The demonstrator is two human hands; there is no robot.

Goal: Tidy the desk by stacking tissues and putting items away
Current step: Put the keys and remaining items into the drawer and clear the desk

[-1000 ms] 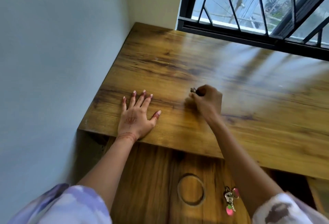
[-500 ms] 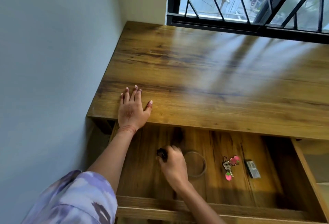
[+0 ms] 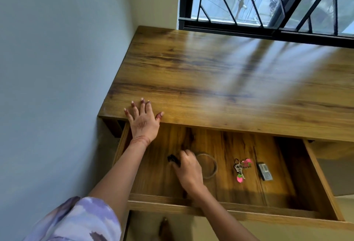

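Note:
The wooden desk (image 3: pixel 220 79) has its drawer (image 3: pixel 226 208) pulled out toward me. Inside the drawer, my right hand (image 3: pixel 188 170) has its fingers curled round a small dark object (image 3: pixel 173 159) near the drawer's left side, low over the bottom. The object is mostly hidden by my fingers. My left hand (image 3: pixel 143 121) lies flat with straight fingers on the desk's front left edge, above the drawer. No tissues are in view.
In the drawer lie a thin ring-shaped bangle (image 3: pixel 210 166) just right of my right hand, a bunch of keys with pink strawberry charms (image 3: pixel 241 168) and a small grey box (image 3: pixel 265 171). A wall stands on the left, a barred window (image 3: pixel 268 1) behind the desk.
My right hand carried the small dark object from the desk top down into the open drawer and now holds it a little lower. My left hand stayed flat on the desk edge.

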